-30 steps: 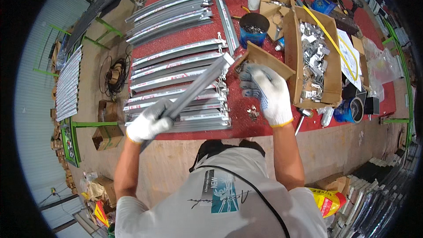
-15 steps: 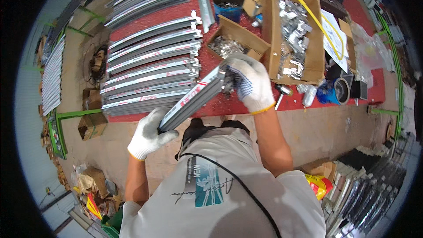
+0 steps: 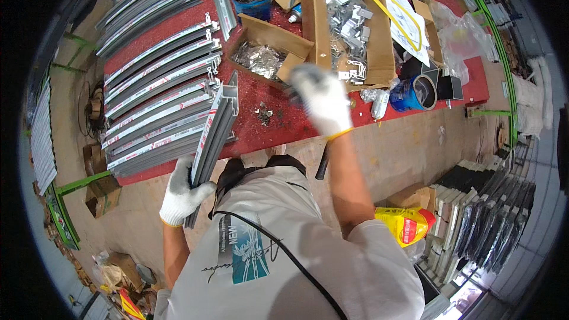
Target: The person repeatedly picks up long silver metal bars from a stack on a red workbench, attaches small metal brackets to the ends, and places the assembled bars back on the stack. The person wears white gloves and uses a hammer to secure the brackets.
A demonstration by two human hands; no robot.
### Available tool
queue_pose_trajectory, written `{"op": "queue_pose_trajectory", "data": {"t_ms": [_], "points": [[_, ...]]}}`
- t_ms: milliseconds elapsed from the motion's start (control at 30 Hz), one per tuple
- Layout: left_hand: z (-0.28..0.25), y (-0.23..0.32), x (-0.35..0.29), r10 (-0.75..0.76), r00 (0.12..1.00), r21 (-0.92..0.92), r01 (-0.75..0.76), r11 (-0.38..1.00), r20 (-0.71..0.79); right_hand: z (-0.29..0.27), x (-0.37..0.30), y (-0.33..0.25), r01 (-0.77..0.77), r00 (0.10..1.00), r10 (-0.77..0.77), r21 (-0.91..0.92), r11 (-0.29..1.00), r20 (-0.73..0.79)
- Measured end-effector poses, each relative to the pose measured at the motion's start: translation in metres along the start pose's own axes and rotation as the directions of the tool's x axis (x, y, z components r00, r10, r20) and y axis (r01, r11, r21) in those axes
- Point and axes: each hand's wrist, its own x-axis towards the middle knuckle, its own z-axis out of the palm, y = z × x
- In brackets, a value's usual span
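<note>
My left hand (image 3: 181,194), in a white knitted glove, is closed around the lower end of a grey metal profile bar (image 3: 208,142). White printed film runs along the bar, which slants upward, its open channel end over the table beside the stacked bars. My right hand (image 3: 323,99), gloved with a grey palm, is smeared by motion over the table's front edge, right of the small carton of metal pieces (image 3: 259,59). Whether it holds anything is unclear. Below it, a dark tool handle (image 3: 322,165) sticks out beside my right forearm; the tool's other end is hidden.
Rows of filmed bars (image 3: 157,104) cover the left of the red table (image 3: 267,124). A long carton (image 3: 317,18) of metal brackets stands at the back, near a blue bucket (image 3: 252,9). Another blue bucket (image 3: 409,96) lies tipped at the right.
My right hand has let go of the bar's upper end and moved right relative to the table. The bar has swung steeper in my left hand. The whole view has shifted.
</note>
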Motion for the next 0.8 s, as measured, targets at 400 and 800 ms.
{"op": "queue_pose_trajectory", "data": {"t_ms": [400, 800], "points": [[0.008, -0.011, -0.010, -0.074, 0.995, -0.114, 0.081, 0.990, 0.064, -0.108, 0.213, 0.095, -0.262, 0.934, 0.316, -0.918, 0.296, -0.165], [0.023, -0.021, 0.011, -0.079, 0.952, -0.414, 0.202, 0.888, 0.294, -0.035, 0.042, -0.045, 0.002, 1.000, -0.007, 0.239, 0.971, 0.022]]}}
